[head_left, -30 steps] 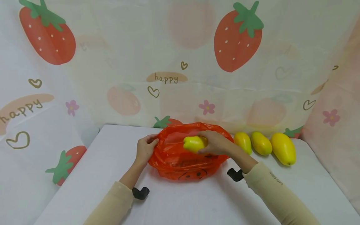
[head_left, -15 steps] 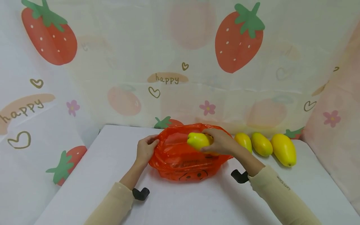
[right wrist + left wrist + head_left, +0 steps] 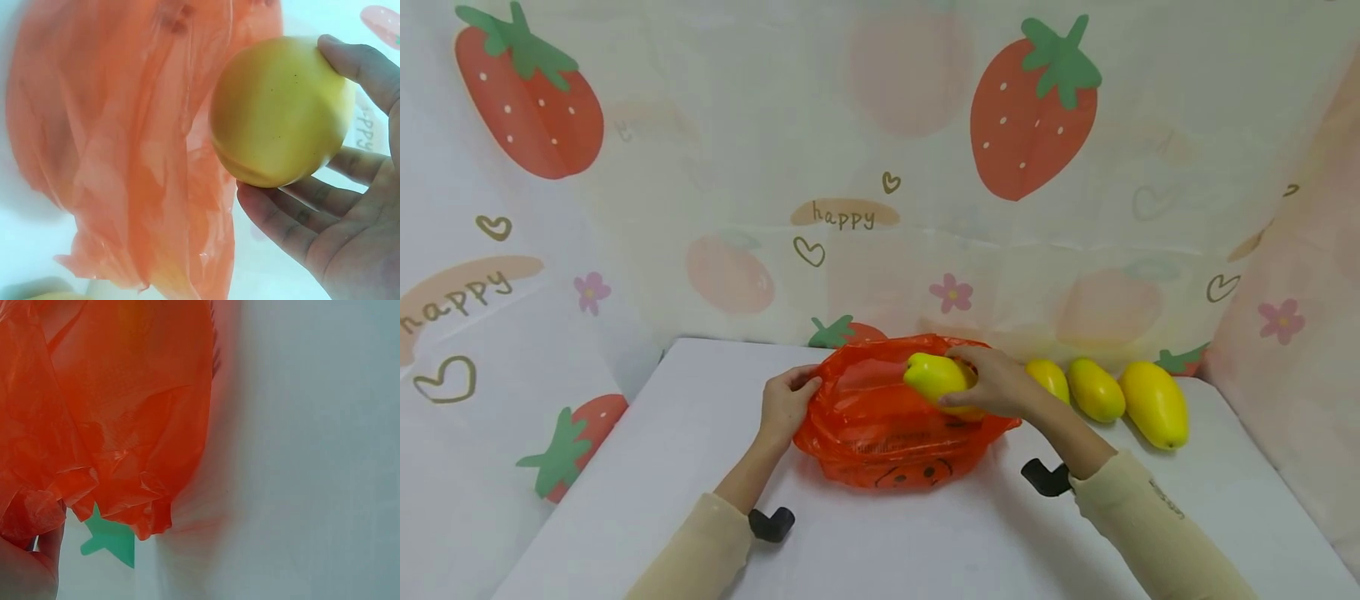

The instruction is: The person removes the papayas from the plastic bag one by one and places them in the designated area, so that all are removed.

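Observation:
A red-orange plastic bag (image 3: 880, 417) with a printed face sits on the white table, its mouth spread wide. My left hand (image 3: 785, 408) pinches the left side of its rim; the left wrist view shows the thumb side at the crumpled plastic (image 3: 119, 425). In my right hand (image 3: 996, 383) is a yellow mango (image 3: 934, 377), held over the right part of the bag's mouth. Seen from the right wrist, thumb and fingers grip the mango (image 3: 281, 112) beside the bag's outer side. Part of the mango's lower end is hidden by the hand.
Right of the bag lie three more yellow mangoes: one (image 3: 1048, 379) partly behind the right forearm, a middle one (image 3: 1096, 390) and a larger one (image 3: 1154, 405). A strawberry-print sheet (image 3: 737, 167) hangs behind the table (image 3: 700, 392).
My right hand has shifted a little to the right with the mango, which now tilts with its pale end higher. The left hand keeps its pinch on the bag's rim.

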Tool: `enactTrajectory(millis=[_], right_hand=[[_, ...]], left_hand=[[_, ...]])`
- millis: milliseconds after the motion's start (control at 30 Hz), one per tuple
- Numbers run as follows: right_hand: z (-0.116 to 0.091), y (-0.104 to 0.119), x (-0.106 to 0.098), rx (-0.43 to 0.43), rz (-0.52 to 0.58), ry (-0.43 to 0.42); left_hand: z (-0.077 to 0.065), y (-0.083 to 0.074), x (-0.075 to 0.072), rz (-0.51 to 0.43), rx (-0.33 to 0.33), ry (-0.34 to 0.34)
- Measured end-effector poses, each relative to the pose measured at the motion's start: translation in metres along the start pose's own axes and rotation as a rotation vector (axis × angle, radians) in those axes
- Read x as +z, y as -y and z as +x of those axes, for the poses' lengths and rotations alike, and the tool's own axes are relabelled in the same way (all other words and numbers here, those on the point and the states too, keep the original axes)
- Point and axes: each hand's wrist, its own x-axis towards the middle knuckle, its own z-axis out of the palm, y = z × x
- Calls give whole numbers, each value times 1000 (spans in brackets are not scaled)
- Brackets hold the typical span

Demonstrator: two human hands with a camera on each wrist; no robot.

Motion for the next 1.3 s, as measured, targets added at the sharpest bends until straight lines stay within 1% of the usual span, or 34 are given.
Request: enactTrajectory(millis=[100, 267, 333, 500, 600, 833, 1100, 1300], right_hand=[[-2, -1, -1, 6, 17, 4], [-5, -3, -5, 79, 106, 23], [-6, -4, -6, 88, 130, 20], [-7, -7, -11, 30, 103, -10], [-8, -7, -14, 13, 84, -24], [-13, -9, -24, 12, 53, -56], [-20, -17, -27, 19, 85, -76], [-27, -20, -30, 32, 93, -84]], left_hand=[[0, 0, 0, -1, 3, -2], [0, 0, 0, 5, 17, -8], [0, -1, -1, 9, 23, -7], [-1, 0, -1, 16, 11, -8], [-2, 0, 0, 12, 2, -8], [-2, -2, 0, 7, 16, -11], [-1, -1, 0, 13, 31, -16], [-2, -1, 0, 9, 25, -16]])
